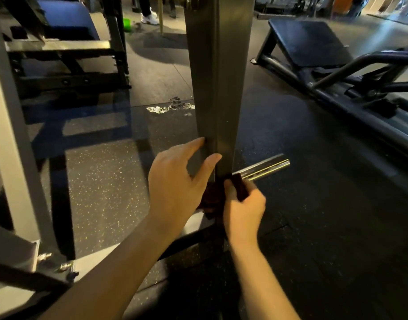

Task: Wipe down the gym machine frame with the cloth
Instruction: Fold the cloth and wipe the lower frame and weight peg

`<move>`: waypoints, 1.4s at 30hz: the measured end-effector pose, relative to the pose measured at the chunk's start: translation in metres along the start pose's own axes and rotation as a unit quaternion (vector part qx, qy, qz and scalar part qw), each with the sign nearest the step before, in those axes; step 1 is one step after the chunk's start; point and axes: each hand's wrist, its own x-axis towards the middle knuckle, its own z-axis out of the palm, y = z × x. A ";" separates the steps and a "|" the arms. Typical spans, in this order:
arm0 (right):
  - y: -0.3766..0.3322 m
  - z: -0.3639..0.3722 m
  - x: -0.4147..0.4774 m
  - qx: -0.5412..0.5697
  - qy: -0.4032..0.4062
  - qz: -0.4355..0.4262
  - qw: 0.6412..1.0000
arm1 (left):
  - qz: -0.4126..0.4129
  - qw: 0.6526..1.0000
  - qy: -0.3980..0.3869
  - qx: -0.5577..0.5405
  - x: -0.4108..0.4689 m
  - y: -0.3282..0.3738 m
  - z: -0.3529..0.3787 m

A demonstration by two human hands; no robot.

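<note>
Low on the upright post (218, 88), the right hand (243, 211) clamps the cloth (212, 199) against it — post rising straight above; the left hand (175, 181) braces, fingers spread.

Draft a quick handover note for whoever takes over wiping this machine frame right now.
Left hand: open, fingers on the upright post.
Right hand: holds the dark cloth against the post's lower end, near the chrome bar.
Done: how much is wiped does not show.
Left: likely the post higher up.
</note>
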 end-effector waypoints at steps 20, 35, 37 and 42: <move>0.035 0.008 0.017 0.147 0.091 0.325 0.930 | -0.014 0.996 -0.069 0.058 -0.011 -0.010 0.009; 0.011 -0.006 0.010 0.111 0.062 0.228 0.965 | -0.035 0.996 -0.075 0.035 -0.011 -0.012 0.009; -0.003 -0.008 0.010 0.132 0.061 0.194 0.970 | -0.035 0.996 -0.075 0.029 -0.011 -0.014 0.011; -0.006 -0.013 0.007 0.142 0.055 0.168 0.974 | -0.052 0.994 -0.088 0.027 -0.009 -0.015 0.014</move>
